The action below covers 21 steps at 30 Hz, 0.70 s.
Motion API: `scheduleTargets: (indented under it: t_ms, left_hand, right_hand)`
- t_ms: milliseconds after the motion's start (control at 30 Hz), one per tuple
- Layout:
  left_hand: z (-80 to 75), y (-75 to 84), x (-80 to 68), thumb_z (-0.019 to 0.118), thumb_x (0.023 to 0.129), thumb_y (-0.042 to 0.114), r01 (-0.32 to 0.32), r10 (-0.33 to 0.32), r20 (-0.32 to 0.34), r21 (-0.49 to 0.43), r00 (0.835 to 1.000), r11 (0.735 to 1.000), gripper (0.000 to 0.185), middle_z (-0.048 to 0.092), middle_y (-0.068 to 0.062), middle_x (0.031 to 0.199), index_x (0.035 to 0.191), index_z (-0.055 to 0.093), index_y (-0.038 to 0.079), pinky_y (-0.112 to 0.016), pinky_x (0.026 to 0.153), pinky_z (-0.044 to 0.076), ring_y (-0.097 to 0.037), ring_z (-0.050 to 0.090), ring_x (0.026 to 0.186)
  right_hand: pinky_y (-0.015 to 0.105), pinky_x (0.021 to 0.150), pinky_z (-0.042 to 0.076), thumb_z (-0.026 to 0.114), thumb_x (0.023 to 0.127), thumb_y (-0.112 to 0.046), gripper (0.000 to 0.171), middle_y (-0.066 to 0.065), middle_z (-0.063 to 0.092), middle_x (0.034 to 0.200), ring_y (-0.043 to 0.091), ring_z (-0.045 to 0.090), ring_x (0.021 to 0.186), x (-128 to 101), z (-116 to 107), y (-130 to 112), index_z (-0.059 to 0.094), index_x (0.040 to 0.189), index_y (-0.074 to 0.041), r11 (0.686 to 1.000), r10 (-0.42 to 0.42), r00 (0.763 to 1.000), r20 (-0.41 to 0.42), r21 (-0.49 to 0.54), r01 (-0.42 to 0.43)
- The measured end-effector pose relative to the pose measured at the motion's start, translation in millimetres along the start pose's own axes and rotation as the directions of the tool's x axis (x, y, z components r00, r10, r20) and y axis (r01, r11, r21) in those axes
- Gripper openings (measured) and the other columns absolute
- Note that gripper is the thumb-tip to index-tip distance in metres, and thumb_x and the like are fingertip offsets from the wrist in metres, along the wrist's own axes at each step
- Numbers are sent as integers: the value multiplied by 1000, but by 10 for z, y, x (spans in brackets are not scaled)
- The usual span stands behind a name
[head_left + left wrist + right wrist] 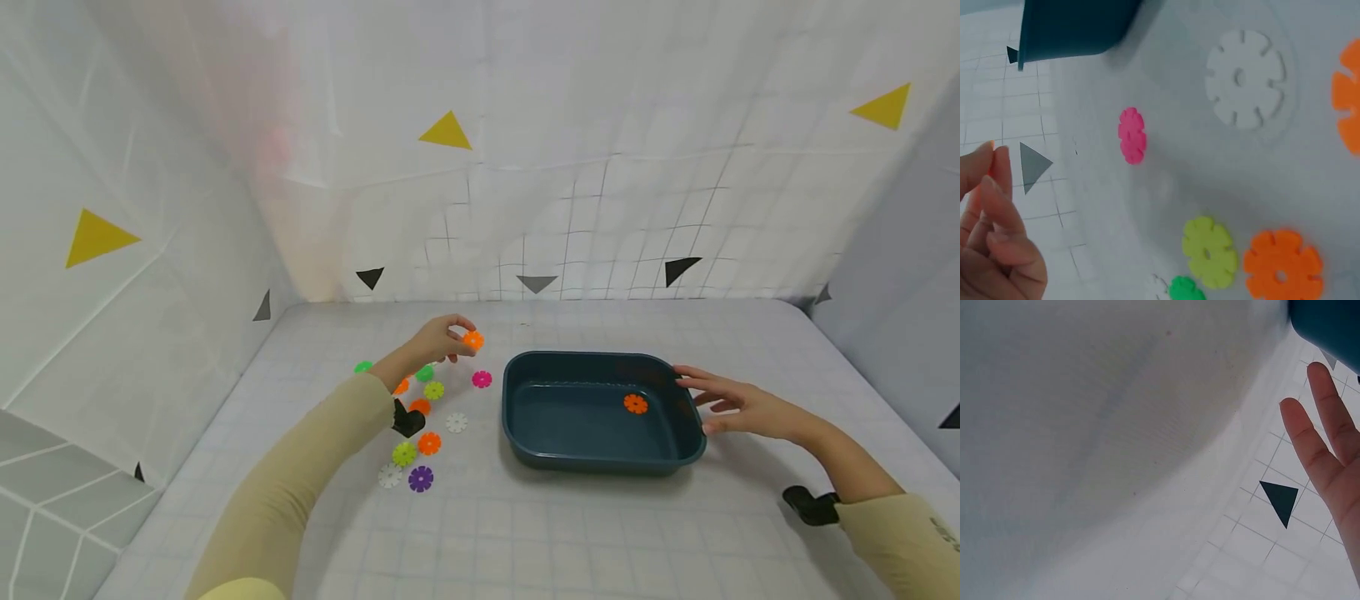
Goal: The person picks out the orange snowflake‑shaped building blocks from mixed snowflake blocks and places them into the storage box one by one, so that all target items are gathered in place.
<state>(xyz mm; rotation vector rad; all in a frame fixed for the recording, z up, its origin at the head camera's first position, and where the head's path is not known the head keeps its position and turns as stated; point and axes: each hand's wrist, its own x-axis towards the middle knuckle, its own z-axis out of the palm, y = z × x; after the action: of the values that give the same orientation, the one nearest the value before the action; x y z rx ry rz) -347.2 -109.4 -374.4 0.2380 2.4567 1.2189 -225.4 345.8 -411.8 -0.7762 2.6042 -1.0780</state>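
Your left hand (438, 340) pinches an orange disc (473, 339) just left of the tray (525, 433). Your right hand (738, 405), fingers spread, rests on the tray's right rim.

Left hand (437, 340) raised, fingertips pinched in a grip; right hand (738, 404) extended, fingers straight and spread.

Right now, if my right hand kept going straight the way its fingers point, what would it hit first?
Most likely the right rim of the dark teal tray. The right hand, fingers straight, points left at it, fingertips at or just short of the rim; contact is unclear.
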Motion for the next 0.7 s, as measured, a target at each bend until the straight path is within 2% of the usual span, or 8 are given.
scheduleTargets:
  t_ms: [200, 333, 433, 500, 600, 700]
  left_hand:
    - [69, 90, 46, 70, 81, 19, -39, 39, 17, 1, 999, 999, 40, 62, -4, 85, 117, 54, 17, -22, 53, 33, -44, 54, 90]
    - [112, 160, 65, 70, 81, 20, -59, 59, 17, 17, 998, 998, 39, 64, -9, 88, 117, 55, 16, -23, 54, 33, -40, 56, 84]
    - [134, 210, 73, 70, 81, 20, -69, 69, 17, 20, 998, 997, 39, 65, -9, 91, 116, 55, 17, -23, 54, 34, -32, 57, 73]
    - [146, 243, 71, 70, 81, 19, -81, 80, 24, 13, 996, 997, 39, 65, -9, 92, 117, 55, 16, -24, 55, 35, -26, 56, 67]
    - [164, 286, 61, 70, 81, 18, -91, 91, 38, -3, 995, 996, 40, 65, -6, 91, 118, 54, 15, -25, 57, 36, -19, 54, 62]
    - [194, 318, 59, 70, 81, 18, -93, 94, 48, -19, 994, 995, 41, 65, -6, 92, 118, 54, 14, -26, 59, 37, -18, 54, 62]
  right_hand:
    - [46, 77, 42, 62, 85, -12, 64, -35, 15, 138, 0, 48, 106, 1, -1, -8, 32, 141, -4, 1000, -6, 1000, 2, -14, 6]
    - [47, 78, 42, 61, 85, -12, 64, -31, 16, 141, 15, 50, 108, 4, 0, -8, 32, 141, -4, 1000, -2, 1000, 2, -8, 2]
    - [48, 78, 42, 61, 85, -12, 64, -26, 16, 144, 23, 51, 109, 5, -1, -3, 31, 141, -4, 1000, -7, 1000, 1, -13, 7]
    - [48, 78, 42, 61, 85, -11, 64, -26, 16, 144, 19, 51, 109, 4, -2, 2, 31, 141, -4, 1000, -11, 1000, 0, -13, 11]
    - [48, 78, 42, 61, 85, -12, 64, -31, 16, 141, 5, 49, 107, 1, -2, -2, 31, 141, -5, 1000, -11, 1000, -1, 0, 11]
    - [48, 78, 42, 61, 85, -11, 64, -35, 16, 138, -5, 45, 105, -4, -2, -11, 31, 141, -5, 1000, -14, 1000, 2, 13, 14]
